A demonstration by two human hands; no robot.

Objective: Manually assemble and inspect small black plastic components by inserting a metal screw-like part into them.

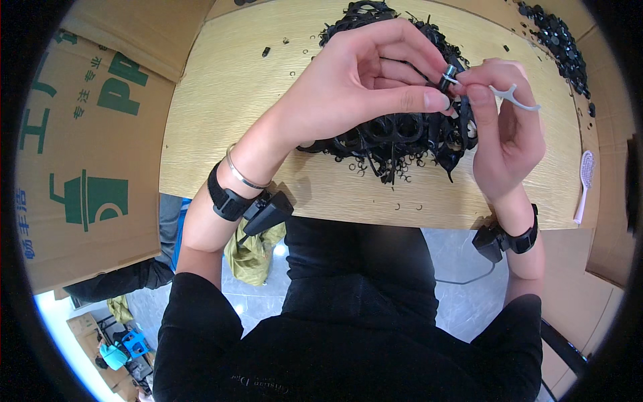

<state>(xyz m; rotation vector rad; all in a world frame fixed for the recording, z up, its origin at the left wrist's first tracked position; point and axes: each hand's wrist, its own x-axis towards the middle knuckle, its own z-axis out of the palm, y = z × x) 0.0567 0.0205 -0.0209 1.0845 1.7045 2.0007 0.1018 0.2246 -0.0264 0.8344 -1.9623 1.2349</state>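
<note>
My left hand (355, 87) reaches over a heap of black plastic parts (395, 130). Its thumb and fingers pinch a small black cylindrical part (448, 78) with a shiny metal-looking end. Just to the right, my right hand (506, 137) is closed, thumb against forefinger, on a thin white plastic piece with a forked end (512, 98). Its other end meets the black cylinder between my hands, though the fingers partly cover that contact. Small dark C-shaped rings (408, 164) lie scattered along the near side of the heap.
Cardboard walls (100, 147) flank the wooden table (228, 134). Beyond the right edge lie many black round pieces (556, 43), with a pale purple hairbrush (585, 181) nearer me. A yellow-green cloth (251, 258) hangs below the table's front edge.
</note>
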